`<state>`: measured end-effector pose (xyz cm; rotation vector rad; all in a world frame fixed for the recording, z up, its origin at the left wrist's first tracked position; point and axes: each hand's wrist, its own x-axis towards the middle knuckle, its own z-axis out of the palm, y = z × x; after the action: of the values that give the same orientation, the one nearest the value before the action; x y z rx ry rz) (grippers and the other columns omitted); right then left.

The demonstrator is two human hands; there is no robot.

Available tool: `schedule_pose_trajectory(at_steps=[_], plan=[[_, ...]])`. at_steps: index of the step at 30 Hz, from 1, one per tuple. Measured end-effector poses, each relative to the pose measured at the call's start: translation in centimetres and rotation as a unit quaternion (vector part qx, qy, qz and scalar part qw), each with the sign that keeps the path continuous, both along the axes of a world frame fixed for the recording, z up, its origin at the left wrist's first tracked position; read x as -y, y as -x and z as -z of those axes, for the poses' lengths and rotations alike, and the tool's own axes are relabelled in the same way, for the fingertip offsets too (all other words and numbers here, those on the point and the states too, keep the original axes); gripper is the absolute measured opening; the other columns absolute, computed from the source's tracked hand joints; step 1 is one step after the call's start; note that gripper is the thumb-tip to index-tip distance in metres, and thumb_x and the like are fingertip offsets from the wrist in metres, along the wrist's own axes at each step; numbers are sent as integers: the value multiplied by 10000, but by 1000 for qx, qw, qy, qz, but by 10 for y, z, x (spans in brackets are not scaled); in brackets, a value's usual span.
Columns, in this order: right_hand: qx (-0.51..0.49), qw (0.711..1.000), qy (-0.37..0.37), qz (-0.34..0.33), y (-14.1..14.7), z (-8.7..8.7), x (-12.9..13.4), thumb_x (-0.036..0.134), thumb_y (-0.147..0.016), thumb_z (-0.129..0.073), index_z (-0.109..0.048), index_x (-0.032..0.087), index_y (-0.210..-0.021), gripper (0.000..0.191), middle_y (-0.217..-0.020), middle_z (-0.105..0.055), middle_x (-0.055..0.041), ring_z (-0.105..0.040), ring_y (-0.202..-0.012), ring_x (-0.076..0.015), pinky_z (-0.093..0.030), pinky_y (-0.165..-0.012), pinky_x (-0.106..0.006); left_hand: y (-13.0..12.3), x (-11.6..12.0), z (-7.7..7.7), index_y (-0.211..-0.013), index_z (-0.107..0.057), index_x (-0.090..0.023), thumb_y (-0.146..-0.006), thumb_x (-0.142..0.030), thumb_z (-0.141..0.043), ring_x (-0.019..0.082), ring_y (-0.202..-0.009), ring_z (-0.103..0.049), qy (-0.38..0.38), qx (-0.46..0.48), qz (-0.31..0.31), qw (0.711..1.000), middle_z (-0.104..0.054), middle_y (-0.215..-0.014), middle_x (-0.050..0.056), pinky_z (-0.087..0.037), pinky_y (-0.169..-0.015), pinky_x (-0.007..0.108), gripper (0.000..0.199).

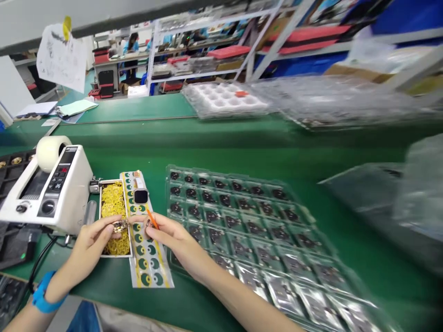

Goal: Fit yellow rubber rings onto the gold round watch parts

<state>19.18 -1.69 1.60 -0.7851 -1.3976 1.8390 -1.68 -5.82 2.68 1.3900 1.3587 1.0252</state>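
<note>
Shows, across a green bench (194,302) and far left of a shallow white box (116,256), a black tray with gold-coloured round parts (16,161); just left of the box, a white tape dispenser (74,184) topped by a pale tape roll (47,155). Wears a blue wristband (44,293) on the left arm, in from the box's near-left side. Grasps a small metallic part (120,226) in the fingers of the left hand (90,243), pinched directly over the box and its heaped yellow bands (112,198). Displays, just right of the box, a sheet of green-and-yellow stickers (151,272), with a square dark-screened device (140,196) on it beside the box's far end. Grips a slim orange tool (152,219) in the fingers of the right hand (171,230), just right of the box, one fingertip extended toward the metallic part; cannot tell contact from a narrow gap. Spreads, farther right of the box, a clear tray (207,171) with dark parts (224,200) in row upon row of pockets; well apart, rightmost, a crumpled clear bag (367,207). Suggests work midway on one piece, apparently unfinished. Leaves unclear the status of the trayed parts, done or waiting, and offers no sure count of either.
</note>
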Motion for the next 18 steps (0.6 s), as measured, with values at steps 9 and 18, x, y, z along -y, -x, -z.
schedule_pose_trajectory(at_steps=[9, 18], plan=[[15, 1000, 21, -4, 0, 4, 3, 502, -822, -624, -601, 218, -736, 297, -796, -584, -20, -476, -738, -174, -431, -722, -311, 5, 6, 2, -1110, -697, -194, -897, -362, -548, 214, -817, -731, 27, -13, 11, 999, -739, -1049, 65, -582, -742, 277, 310], [138, 982, -130, -22, 0, 11, 6, 500, -922, -492, -612, 236, -899, 291, -1109, -643, -75, -567, -959, -226, -444, -881, -405, 9, 4, 4, -1080, -712, -215, -871, -387, -601, 185, -802, -724, 26, 47, -57, 997, -709, -1128, 54, -584, -784, 273, 292]])
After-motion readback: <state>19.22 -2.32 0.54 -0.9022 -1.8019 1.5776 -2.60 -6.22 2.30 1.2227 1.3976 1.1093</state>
